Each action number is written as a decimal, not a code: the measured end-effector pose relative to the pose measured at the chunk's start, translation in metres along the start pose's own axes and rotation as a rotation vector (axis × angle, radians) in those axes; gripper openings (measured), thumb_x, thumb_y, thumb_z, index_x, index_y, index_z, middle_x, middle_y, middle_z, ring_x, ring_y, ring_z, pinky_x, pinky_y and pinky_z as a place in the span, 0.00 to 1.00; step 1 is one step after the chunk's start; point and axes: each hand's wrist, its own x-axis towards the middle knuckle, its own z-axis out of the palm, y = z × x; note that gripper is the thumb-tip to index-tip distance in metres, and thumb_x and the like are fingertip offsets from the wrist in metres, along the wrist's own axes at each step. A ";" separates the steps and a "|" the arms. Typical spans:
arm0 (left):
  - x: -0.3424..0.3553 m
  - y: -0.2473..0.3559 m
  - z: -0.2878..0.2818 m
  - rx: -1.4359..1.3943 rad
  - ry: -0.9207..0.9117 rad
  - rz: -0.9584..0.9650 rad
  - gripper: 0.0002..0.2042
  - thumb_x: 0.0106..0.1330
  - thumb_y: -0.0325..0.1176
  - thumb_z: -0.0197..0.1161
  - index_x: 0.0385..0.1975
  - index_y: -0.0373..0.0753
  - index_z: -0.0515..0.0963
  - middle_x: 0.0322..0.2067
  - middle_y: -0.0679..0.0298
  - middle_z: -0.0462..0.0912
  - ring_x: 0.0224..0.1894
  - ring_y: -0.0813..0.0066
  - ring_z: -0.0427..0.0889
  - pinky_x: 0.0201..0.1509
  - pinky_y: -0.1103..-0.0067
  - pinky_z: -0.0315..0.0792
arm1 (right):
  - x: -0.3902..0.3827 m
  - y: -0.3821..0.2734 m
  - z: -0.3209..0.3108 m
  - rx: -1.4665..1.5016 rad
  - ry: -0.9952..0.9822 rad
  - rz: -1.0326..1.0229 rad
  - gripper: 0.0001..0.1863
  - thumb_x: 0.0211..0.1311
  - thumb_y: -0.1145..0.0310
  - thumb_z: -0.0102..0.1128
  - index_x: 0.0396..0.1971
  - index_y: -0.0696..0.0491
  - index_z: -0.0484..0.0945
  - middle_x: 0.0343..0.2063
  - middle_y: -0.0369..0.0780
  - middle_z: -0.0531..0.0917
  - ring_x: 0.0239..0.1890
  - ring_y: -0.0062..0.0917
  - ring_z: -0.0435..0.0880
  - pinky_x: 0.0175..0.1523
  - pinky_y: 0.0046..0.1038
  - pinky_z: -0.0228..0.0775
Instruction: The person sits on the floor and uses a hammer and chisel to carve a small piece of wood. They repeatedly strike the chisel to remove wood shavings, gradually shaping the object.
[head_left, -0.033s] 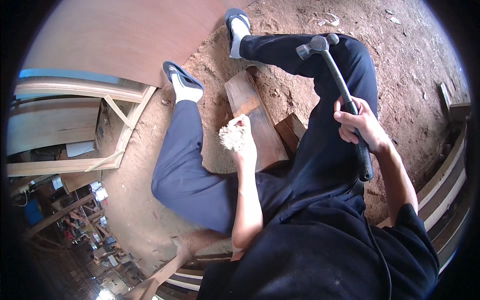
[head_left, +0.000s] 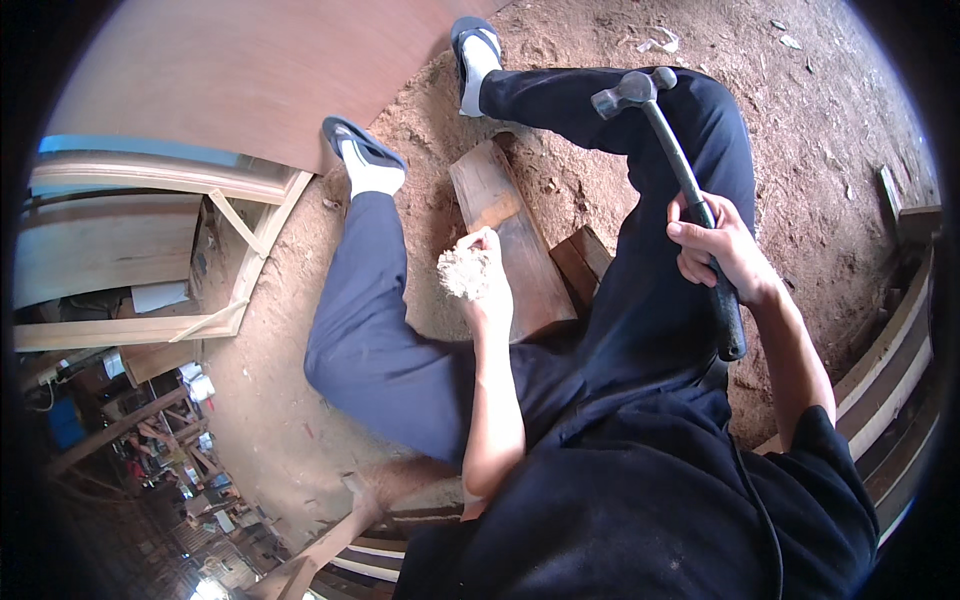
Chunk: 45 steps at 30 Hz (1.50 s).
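Note:
A ball-peen hammer (head_left: 672,140) with a steel head and dark grip is in my right hand (head_left: 728,245), fingers wrapped round the handle. Its head points away from me, over my right leg. My left hand (head_left: 492,290) is closed beside a pale, frayed, fibrous clump (head_left: 464,272), which looks gripped; its kind cannot be made out. Just beyond the fingertips, a tan-orange patch or piece (head_left: 497,210) shows on a wooden block (head_left: 527,265) between my legs. Whether the left fingers touch it is unclear.
A smaller dark wood block (head_left: 580,262) lies beside the long one, near my right thigh. A large smooth panel (head_left: 230,70) is at the far left, with a pale wooden frame (head_left: 245,290) below it. Stacked boards (head_left: 890,350) stand at right. Clutter (head_left: 180,450) fills the lower left.

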 end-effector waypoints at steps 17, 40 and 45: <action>0.018 -0.029 0.009 -0.381 0.117 -0.115 0.13 0.72 0.40 0.63 0.40 0.33 0.81 0.39 0.60 0.84 0.43 0.68 0.82 0.50 0.70 0.74 | 0.009 0.002 0.017 -0.252 0.046 0.057 0.09 0.65 0.74 0.64 0.42 0.60 0.76 0.12 0.30 0.66 0.09 0.16 0.67 0.19 0.23 0.61; -0.035 0.040 0.063 -0.017 -0.018 0.465 0.07 0.64 0.33 0.68 0.37 0.39 0.81 0.39 0.59 0.84 0.50 0.57 0.80 0.57 0.66 0.72 | 0.016 0.012 0.002 -0.022 -0.005 0.088 0.08 0.69 0.73 0.61 0.45 0.59 0.77 0.13 0.29 0.65 0.08 0.14 0.64 0.18 0.22 0.56; -0.031 0.029 0.074 -0.189 -0.073 0.439 0.07 0.61 0.31 0.68 0.36 0.38 0.80 0.38 0.59 0.83 0.48 0.56 0.80 0.58 0.64 0.72 | 0.021 0.015 -0.001 -0.061 -0.027 0.077 0.10 0.71 0.71 0.60 0.47 0.59 0.76 0.13 0.30 0.65 0.08 0.14 0.64 0.18 0.23 0.57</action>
